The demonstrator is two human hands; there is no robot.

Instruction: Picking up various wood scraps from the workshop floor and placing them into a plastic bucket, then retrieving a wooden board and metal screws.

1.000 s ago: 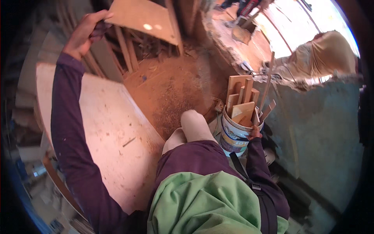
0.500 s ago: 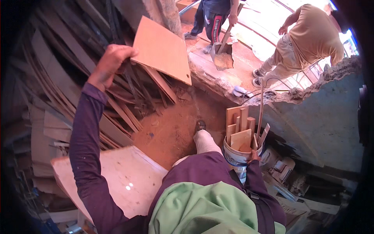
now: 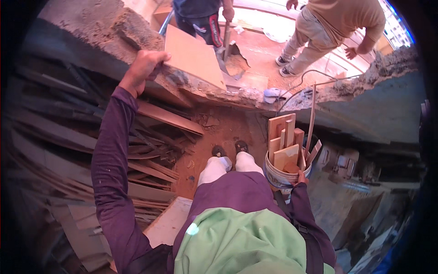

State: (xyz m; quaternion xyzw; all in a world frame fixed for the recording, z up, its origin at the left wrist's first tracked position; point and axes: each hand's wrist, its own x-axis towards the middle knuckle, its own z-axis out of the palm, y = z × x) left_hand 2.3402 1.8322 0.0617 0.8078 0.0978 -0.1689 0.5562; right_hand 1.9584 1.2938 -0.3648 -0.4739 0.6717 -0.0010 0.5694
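My left hand is raised at the upper left, its thumb and fingers closed on the near left edge of a flat, pale wooden board. The board is tilted, in front of the broken wall edge. Low on my right, my right hand grips the rim of a white bucket; part of that hand is hidden behind the bucket and sleeve. Several cut wood pieces stand upright in the bucket, along with a long thin rod.
Long planks and boards lie piled on my left. A jagged broken wall crosses ahead. Beyond it stand two people, one in dark clothes holding a shovel, one in tan. A pale panel lies lower left.
My view has turned, and both my shoes now show. The board and bucket have moved with me, still held. The tan-clothed person's lowered arm now shows with its hand free.
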